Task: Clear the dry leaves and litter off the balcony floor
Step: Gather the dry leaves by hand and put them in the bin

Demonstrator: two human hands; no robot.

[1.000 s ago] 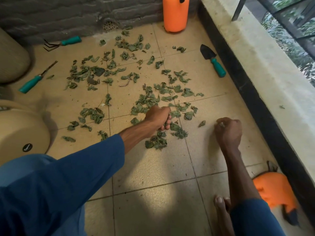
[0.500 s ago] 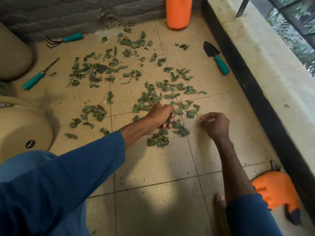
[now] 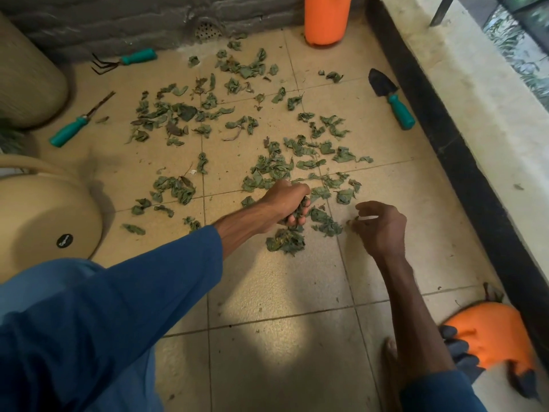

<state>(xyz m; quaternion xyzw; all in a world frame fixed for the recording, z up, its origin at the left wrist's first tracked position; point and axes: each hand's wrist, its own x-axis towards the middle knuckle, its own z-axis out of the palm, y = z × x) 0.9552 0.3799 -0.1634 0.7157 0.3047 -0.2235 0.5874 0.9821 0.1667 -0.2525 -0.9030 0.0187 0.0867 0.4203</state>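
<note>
Hand-gathering dry leaves; most of the job is left.
The left hand (image 3: 289,203) has its fingers curled round a fistful of dry leaves (image 3: 273,168) at mid-floor (image 3: 267,292). The right hand (image 3: 381,228) hooks its fingers at a scrap, pinch unclear. Leaves lie scattered to the far wall. The beige container (image 3: 44,221) and orange bottle (image 3: 326,19) hide their contents.
</note>
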